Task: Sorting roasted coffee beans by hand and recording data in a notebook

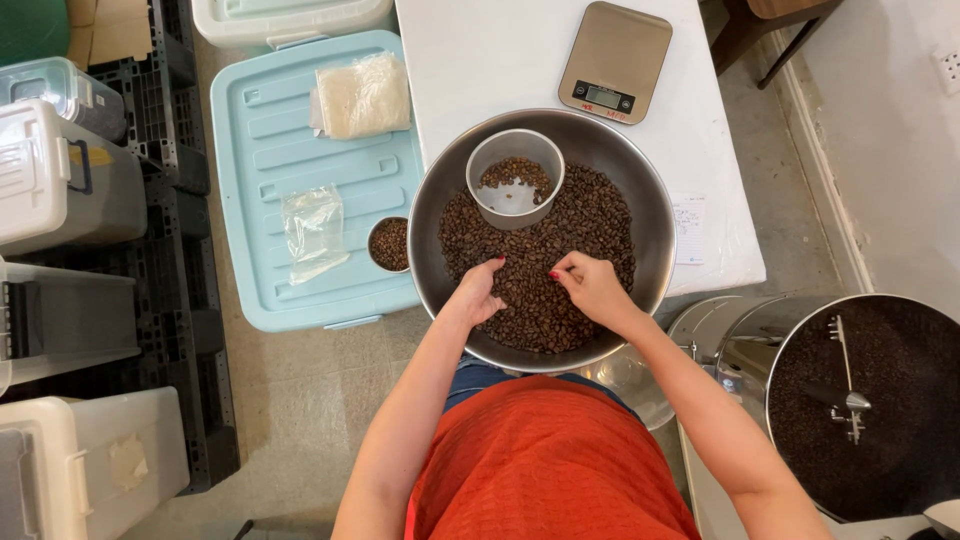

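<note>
Seemingly mid-sort, both hands work the beans (560,250) in the steel bowl (650,200) at the tabletop (480,60) edge: left hand (478,290) loosely curled, right hand (590,285) pinching beans. Next likely calls for dropping picks into the cup (515,175).

Looking straight down, the person's top (545,465) was an orange-red knit, and its surface carried a fine waffle-like texture of small raised squares running across the whole front. No sleeves reached the arms: both were bare from the upper arm down to the wrist, with no watch, bracelet or ring showing. Above the top's upper edge a strip of blue denim (478,377) peeked out. The left hand (478,292) and the right hand (592,288) were ungloved, and the fingernails (553,274) wore a dark red polish, seen on a few fingertips of each hand.
</note>
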